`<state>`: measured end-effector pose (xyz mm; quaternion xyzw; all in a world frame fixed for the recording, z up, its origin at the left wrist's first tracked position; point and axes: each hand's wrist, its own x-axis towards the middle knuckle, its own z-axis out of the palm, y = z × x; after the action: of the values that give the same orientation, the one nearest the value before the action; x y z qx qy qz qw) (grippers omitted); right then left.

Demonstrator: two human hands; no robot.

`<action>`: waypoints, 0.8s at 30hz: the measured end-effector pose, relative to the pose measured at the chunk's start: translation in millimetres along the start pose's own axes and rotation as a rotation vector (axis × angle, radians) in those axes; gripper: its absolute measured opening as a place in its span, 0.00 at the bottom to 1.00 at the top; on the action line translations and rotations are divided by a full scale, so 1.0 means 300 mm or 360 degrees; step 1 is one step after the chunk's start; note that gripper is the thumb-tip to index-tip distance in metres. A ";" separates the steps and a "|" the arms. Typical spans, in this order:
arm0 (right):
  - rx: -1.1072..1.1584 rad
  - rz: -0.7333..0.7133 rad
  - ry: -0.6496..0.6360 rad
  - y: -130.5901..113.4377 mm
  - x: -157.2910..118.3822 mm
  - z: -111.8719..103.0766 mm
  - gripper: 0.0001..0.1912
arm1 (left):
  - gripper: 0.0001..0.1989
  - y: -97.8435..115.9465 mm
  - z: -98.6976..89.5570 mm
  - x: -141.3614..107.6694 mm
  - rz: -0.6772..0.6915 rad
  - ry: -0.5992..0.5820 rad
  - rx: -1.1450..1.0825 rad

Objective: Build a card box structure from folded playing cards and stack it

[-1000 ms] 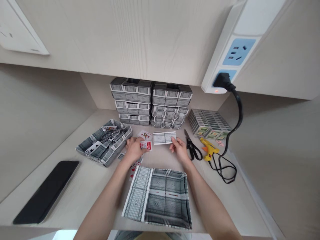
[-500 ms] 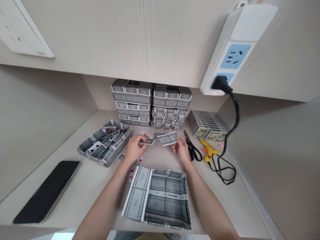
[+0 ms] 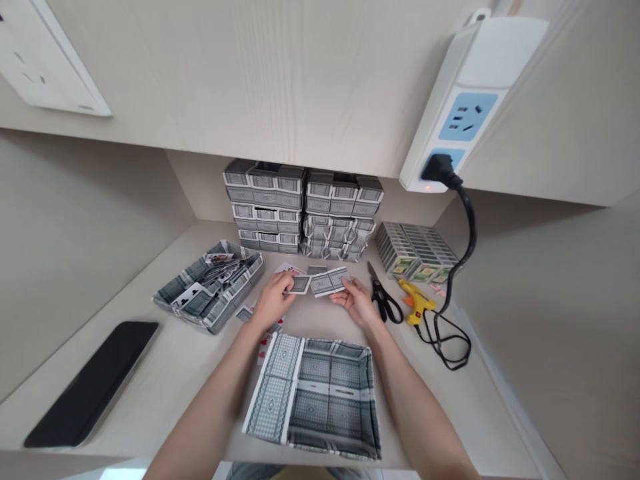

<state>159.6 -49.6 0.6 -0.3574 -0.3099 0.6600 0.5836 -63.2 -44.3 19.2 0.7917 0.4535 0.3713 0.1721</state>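
My left hand (image 3: 276, 297) pinches a single grey-backed playing card (image 3: 300, 285) by its left end. The patterned card piece (image 3: 329, 282), with a crease across its middle, is gripped at its right end by my right hand (image 3: 356, 300). The inner ends of the two are close together; whether they touch I cannot tell. Nearer to me, between my forearms, sits an open box made of cards (image 3: 330, 393), with a wide flap on its left side. Several loose cards (image 3: 265, 347) lie partly under my left wrist.
A card tray (image 3: 235, 298) with loose cards and a black phone-like slab (image 3: 93, 383) are at left. Card boxes (image 3: 267, 197) are stacked behind. Scissors (image 3: 384, 300), a yellow glue gun (image 3: 417, 303) with cord, and card packs (image 3: 417, 250) stand right. A power strip (image 3: 470, 100) hangs above.
The left card has turned to show more of its back and moved slightly right. My right hand has brought the patterned piece left and slightly nearer to me.
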 end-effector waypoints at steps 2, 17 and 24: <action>0.0015 -0.0010 -0.0009 0.002 0.000 0.000 0.12 | 0.07 0.001 -0.002 0.002 0.0017 0.0057 0.0055; -0.0051 -0.0040 -0.0035 0.009 0.001 0.004 0.12 | 0.08 0.002 -0.002 0.002 0.0031 0.0163 0.0179; -0.0216 0.0092 -0.0157 0.004 -0.010 0.007 0.10 | 0.08 0.012 -0.006 0.001 0.0042 0.0199 0.0291</action>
<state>157.4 -52.8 1.0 -0.3720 -0.3717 0.6709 0.5228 -62.3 -46.0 22.7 0.7853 0.4849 0.3793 0.0657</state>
